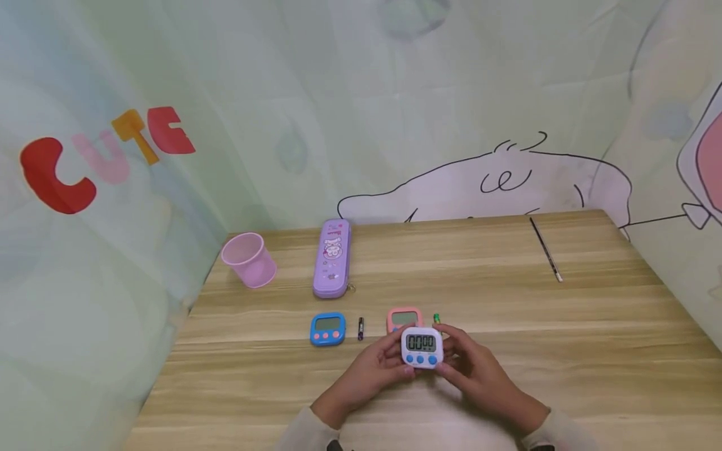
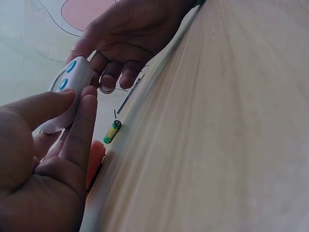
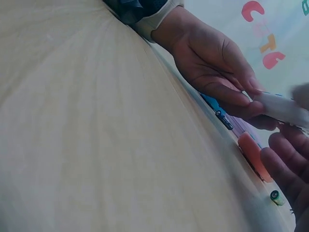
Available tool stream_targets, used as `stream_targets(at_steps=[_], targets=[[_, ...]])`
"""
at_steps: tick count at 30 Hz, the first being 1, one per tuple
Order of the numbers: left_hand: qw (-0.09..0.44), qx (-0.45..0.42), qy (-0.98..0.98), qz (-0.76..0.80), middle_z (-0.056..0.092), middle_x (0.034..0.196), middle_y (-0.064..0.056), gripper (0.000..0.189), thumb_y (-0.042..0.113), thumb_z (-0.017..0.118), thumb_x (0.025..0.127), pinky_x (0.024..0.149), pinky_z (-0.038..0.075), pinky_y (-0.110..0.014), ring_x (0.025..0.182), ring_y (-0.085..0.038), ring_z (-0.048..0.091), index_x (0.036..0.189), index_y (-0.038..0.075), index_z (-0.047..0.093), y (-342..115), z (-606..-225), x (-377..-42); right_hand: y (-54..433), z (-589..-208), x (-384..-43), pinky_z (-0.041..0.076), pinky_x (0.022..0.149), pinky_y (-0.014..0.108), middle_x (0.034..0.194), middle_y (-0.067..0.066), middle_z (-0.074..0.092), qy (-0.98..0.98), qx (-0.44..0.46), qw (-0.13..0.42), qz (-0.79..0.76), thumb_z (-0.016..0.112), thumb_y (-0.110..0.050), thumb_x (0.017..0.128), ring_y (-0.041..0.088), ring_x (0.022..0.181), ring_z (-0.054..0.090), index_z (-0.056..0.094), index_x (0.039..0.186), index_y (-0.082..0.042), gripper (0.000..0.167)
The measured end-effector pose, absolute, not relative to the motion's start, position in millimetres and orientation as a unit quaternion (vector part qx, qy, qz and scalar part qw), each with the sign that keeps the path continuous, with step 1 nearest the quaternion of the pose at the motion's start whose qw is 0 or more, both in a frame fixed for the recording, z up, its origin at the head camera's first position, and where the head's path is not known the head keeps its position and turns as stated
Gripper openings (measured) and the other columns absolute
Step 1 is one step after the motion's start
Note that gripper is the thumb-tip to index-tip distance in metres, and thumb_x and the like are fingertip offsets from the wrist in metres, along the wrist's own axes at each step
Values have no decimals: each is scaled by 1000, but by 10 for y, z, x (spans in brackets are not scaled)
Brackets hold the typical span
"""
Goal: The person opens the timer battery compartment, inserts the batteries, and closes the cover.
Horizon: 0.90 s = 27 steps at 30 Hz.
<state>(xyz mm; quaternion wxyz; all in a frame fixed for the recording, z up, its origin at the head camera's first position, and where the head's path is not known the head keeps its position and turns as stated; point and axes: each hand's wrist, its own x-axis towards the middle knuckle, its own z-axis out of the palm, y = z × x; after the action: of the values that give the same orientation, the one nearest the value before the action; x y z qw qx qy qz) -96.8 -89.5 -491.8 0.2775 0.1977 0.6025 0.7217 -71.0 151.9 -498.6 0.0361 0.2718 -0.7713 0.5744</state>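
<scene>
A white digital timer [image 1: 422,348] with blue buttons is held up off the table, its screen reading zeros. My left hand [image 1: 369,369] grips its left side, thumb on the front and fingers behind, as the left wrist view also shows. On the other side my right hand [image 1: 479,376] pinches the timer's right edge between thumb and fingers. Just behind it lies a pink timer [image 1: 403,318], partly hidden by the white one. A green battery [image 1: 437,318] is beside the pink timer, partly covered by my right hand.
A blue timer [image 1: 328,329] and a dark battery [image 1: 361,329] lie to the left. Farther back are a purple pencil case [image 1: 332,258] and a pink cup [image 1: 250,260]. A pencil [image 1: 545,249] lies at the back right. A printed curtain [image 1: 361,113] hangs behind the table.
</scene>
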Motion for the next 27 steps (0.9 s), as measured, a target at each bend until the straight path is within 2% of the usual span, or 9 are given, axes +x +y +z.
stream_targets(at_steps=[4,8,14,17,21,24,27], targets=[[275,197,603,722,52,139,-16,72,5,69,90,93,52,-35,118,-28,59,151,15,33,-897,-4919,-974,1511,-5005,-721,58,73,32,102,4,66,-773,270,34,573,78,2,79,15,86,66,39,144,-7,77],[271,200,607,719,54,137,-16,72,6,69,90,91,53,-35,116,-28,60,152,12,33,-899,-4930,-973,1504,-5010,-728,58,71,31,104,3,64,-792,263,60,548,81,2,76,14,87,64,42,142,-7,77],[266,197,618,713,55,135,-16,73,6,70,90,91,52,-34,115,-27,61,152,11,32,-878,-4905,-964,1549,-4928,-772,55,85,32,124,-5,55,-813,279,80,505,84,-15,77,13,108,58,45,142,-19,76],[260,189,637,700,56,135,-12,73,11,71,90,93,51,-32,116,-24,60,152,12,32,-860,-4846,-982,1593,-4853,-836,53,90,34,128,-4,52,-813,304,98,487,85,-16,77,15,113,55,45,141,-18,76],[237,199,675,670,58,133,-9,72,15,72,90,92,51,-29,113,-19,62,151,15,34,-833,-4732,-1023,1638,-4756,-928,46,99,26,130,-6,52,-820,326,124,453,86,-20,76,16,118,52,48,139,-18,74],[217,211,707,639,63,126,-7,70,16,72,90,89,53,-28,108,-16,64,150,19,37,-818,-4646,-1047,1665,-4714,-983,40,103,21,131,-7,51,-828,335,142,426,86,-25,75,14,119,51,49,138,-17,73],[206,223,733,609,66,117,-3,66,19,72,90,86,54,-25,103,-13,65,148,22,41,-800,-4561,-1077,1701,-4668,-1023,41,102,23,129,-8,51,-841,335,150,397,85,-31,75,13,117,51,50,136,-14,71]])
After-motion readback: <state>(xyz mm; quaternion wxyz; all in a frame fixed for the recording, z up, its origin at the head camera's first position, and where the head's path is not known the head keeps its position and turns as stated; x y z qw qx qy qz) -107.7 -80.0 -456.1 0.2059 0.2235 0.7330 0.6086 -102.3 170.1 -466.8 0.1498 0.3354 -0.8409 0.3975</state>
